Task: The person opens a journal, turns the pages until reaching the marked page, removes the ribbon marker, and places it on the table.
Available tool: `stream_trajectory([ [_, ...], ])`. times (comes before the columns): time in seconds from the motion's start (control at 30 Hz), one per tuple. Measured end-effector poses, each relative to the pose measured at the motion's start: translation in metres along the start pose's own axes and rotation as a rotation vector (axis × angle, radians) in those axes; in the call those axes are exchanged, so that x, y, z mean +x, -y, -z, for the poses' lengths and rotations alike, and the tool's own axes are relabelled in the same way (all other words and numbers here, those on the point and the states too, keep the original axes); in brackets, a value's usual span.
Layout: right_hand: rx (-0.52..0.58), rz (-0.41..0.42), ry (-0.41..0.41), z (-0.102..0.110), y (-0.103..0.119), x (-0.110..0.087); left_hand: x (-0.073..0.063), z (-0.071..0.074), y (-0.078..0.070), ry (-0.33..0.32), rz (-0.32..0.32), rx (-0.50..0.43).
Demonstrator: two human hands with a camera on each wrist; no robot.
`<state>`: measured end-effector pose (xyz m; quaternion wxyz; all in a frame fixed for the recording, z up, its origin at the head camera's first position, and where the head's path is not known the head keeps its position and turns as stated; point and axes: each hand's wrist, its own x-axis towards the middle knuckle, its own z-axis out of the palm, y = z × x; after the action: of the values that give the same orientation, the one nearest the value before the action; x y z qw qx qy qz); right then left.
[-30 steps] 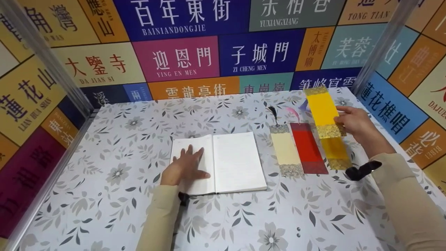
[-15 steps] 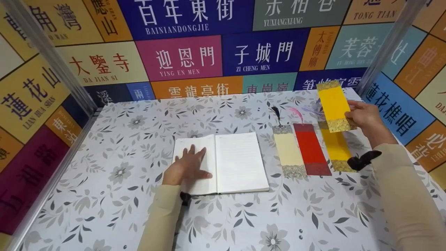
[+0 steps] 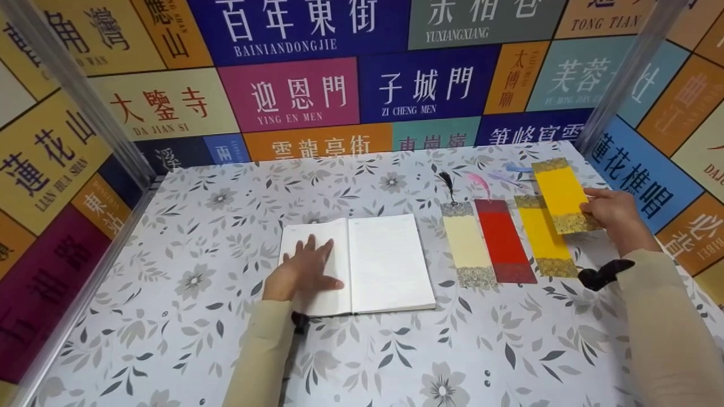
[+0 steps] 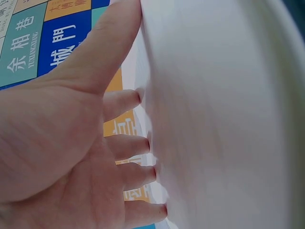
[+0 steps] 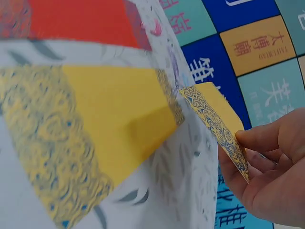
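Observation:
My left hand [image 3: 302, 268] lies spread on the left page of an open notebook [image 3: 390, 265], its fingertips touching the paper in the left wrist view. Between thumb and fingers, my right hand [image 3: 613, 215] pinches a yellow bookmark [image 3: 563, 192] with patterned gold ends by its right edge. That bookmark is raised and tilted, and a blue tassel [image 3: 519, 168] shows at its far end. Below and left of it, a second yellow bookmark [image 5: 119, 114] lies on the table, partly overlapped in the head view and shadowed in the right wrist view.
A red bookmark [image 3: 505, 237] with a pink tassel and a cream bookmark [image 3: 468, 240] with a black tassel lie left of the yellow one. The floral tablecloth [image 3: 169, 339] runs back to panels of coloured signs [image 3: 288, 93] on several sides.
My right hand has carried the yellow bookmark to the right and lower, uncovering more of the yellow one beneath. My left hand has stayed on the page.

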<state>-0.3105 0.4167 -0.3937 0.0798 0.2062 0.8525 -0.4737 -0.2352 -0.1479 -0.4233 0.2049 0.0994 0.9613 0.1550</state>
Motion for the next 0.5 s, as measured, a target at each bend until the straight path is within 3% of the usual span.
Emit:
stream_trajectory([
  [0.33, -0.011, -0.065, -0.041, 0.005, -0.036, 0.002, 0.000, -0.005, 0.001, 0.006, 0.018, -0.039],
  [0.5, -0.037, -0.155, -0.067, 0.007, -0.044, 0.000, 0.001, -0.004, -0.002, 0.004, 0.028, -0.010],
])
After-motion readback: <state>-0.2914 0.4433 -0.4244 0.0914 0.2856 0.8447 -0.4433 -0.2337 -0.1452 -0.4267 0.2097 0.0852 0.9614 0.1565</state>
